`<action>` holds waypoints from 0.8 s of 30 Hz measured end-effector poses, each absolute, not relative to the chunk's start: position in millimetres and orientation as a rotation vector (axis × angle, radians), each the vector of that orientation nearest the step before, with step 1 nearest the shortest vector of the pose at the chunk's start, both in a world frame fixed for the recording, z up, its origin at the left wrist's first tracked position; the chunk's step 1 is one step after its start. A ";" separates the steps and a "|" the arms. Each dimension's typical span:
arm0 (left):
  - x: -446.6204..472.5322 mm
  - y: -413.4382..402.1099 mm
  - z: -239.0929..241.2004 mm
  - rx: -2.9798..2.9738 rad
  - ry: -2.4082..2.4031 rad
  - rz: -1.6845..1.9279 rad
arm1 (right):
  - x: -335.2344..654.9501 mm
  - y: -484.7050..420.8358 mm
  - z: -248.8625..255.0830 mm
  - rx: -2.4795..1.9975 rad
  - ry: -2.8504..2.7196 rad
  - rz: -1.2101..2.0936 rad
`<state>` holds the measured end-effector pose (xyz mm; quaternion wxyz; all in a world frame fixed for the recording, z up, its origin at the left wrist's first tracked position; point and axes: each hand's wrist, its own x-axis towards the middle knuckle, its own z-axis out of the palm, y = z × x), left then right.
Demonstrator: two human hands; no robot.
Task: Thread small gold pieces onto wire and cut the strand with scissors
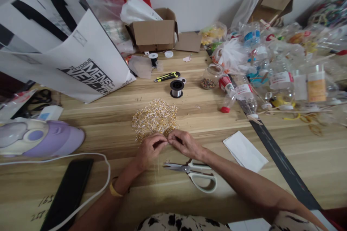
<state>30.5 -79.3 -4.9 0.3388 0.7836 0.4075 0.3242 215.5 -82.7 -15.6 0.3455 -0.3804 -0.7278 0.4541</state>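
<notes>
My left hand (pixel 152 148) and my right hand (pixel 187 143) meet at the fingertips, each closed in a pinch. Whatever lies between them is too small to make out; faint thin strands hang below my left hand. Just beyond the fingers spreads a tangled pile of gold and clear beaded strands (pixel 154 117). Scissors with pale handles (pixel 202 178) rest on the table below my right hand, blades slightly apart and pointing left. A tiny bit of beadwork (pixel 168 161) lies near their tips.
Behind the pile stand a wire spool (pixel 177 89) and a yellow-black utility knife (pixel 166 76). A jar of beads (pixel 208 79) and several plastic bottles (pixel 245 94) crowd the right. At left are a white bag (pixel 89 65), a purple device (pixel 62 137), a white cable (pixel 107 173) and a black phone (pixel 69 191).
</notes>
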 end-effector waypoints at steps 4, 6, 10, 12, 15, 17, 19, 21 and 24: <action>30.2 -76.9 -1.6 2.025 1.025 0.832 | 216.3 -82.3 -17.9 -0.971 -1.851 1.239; 29.8 -76.1 -1.3 2.033 1.014 0.840 | 216.6 -81.7 -19.1 -0.967 -1.830 1.268; 29.3 -75.5 -1.3 2.037 1.015 0.829 | 216.7 -80.5 -21.1 -0.976 -1.809 1.309; 29.3 -75.7 -1.7 2.026 1.028 0.822 | 216.5 -80.1 -21.9 -0.972 -1.800 1.324; 29.2 -76.1 -3.5 1.999 1.060 0.804 | 215.8 -79.9 -22.1 -0.961 -1.785 1.337; 29.2 -76.3 -5.3 1.990 1.066 0.808 | 215.3 -79.7 -21.5 -0.958 -1.775 1.342; 29.2 -76.3 -6.9 1.986 1.062 0.831 | 215.0 -79.5 -21.1 -0.960 -1.769 1.340; 29.3 -76.3 -7.9 1.978 1.063 0.856 | 214.8 -79.1 -21.4 -0.964 -1.771 1.335; 29.6 -76.3 -8.4 1.970 1.070 0.872 | 214.8 -78.5 -22.7 -0.963 -1.779 1.332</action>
